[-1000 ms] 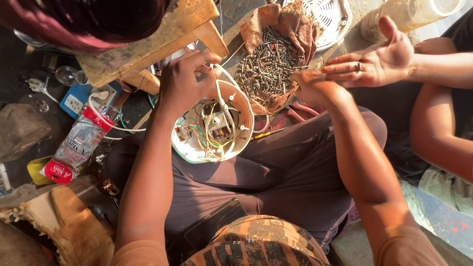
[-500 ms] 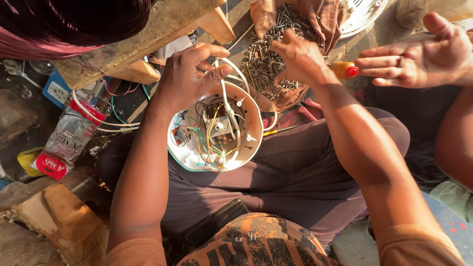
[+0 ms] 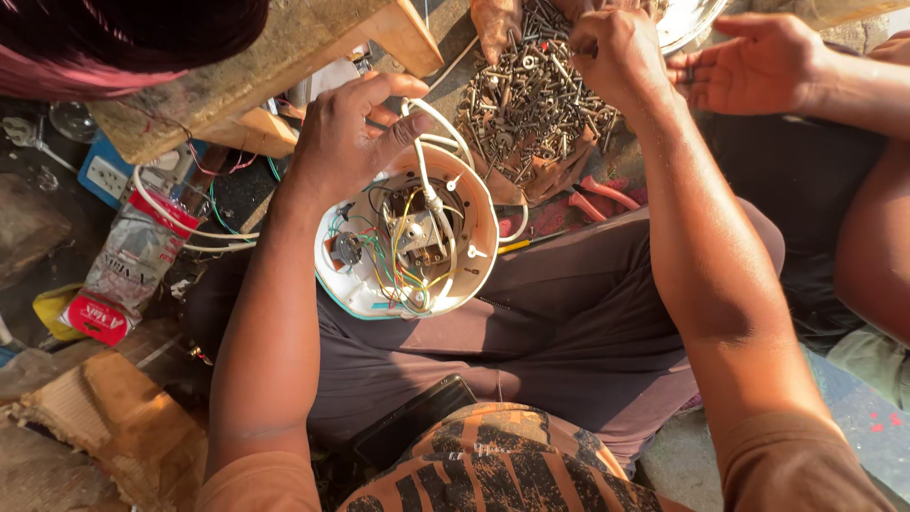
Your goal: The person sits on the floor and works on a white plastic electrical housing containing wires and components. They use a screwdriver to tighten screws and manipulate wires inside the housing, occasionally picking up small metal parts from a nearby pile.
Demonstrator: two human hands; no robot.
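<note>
On my lap rests a round white appliance housing point(image 3: 483, 228), open side up, showing a small motor and coloured wires. My left hand point(image 3: 346, 142) grips its far rim, with the thumb over a white cord point(image 3: 441, 128). My right hand point(image 3: 616, 52) is stretched out over a heap of screws and bolts point(image 3: 517, 114) lying on brown paper. Its fingertips are pinched on a screw at the top of the heap. Another person's open hand point(image 3: 758, 62) hovers palm up just right of my right hand.
A wooden plank bench point(image 3: 284, 57) stands beyond my left hand. Red-handled pliers point(image 3: 607, 194) lie below the screw heap. At the left are a plastic packet point(image 3: 123, 275) and a blue socket strip point(image 3: 104, 175). A dark flat phone point(image 3: 408, 431) rests on my thigh.
My right hand has moved up and left from beside the other person's palm into the screw heap. My left hand has shifted its grip on the housing, which now sits lower on my lap.
</note>
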